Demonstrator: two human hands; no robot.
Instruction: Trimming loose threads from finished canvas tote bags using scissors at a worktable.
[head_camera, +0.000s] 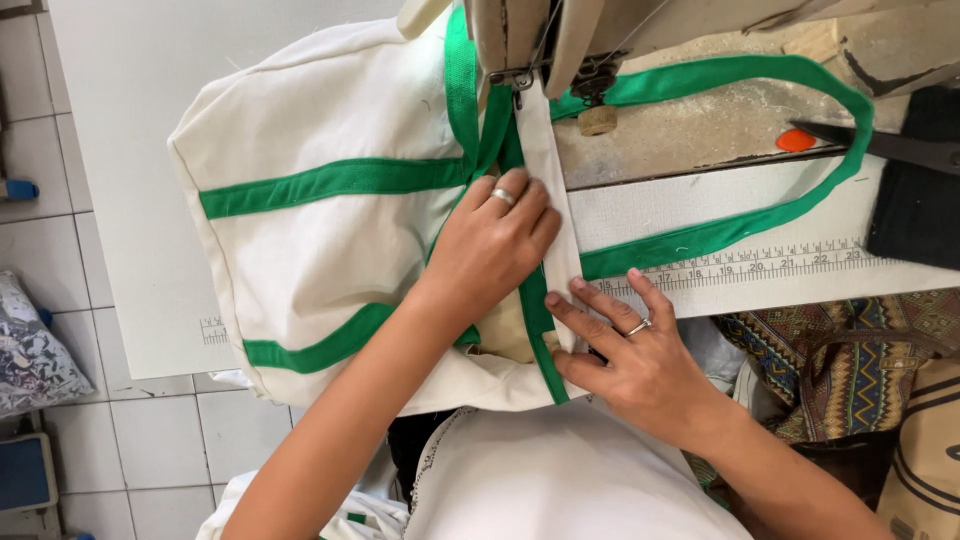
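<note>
While flat under left hand (490, 245), bag (320, 240) edge touches right hand (625, 350).

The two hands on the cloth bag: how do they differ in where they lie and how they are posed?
The left hand presses flat on the cream bag near the sewing machine; the right hand lies nearer the person, at the bag's edge. Left fingers are together; right fingers spread. Both wear a ring and touch the green strap.

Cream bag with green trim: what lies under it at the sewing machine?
The cream bag lies on the white table. Left hand and right hand press its edge. The needle plate beneath is covered.
</note>
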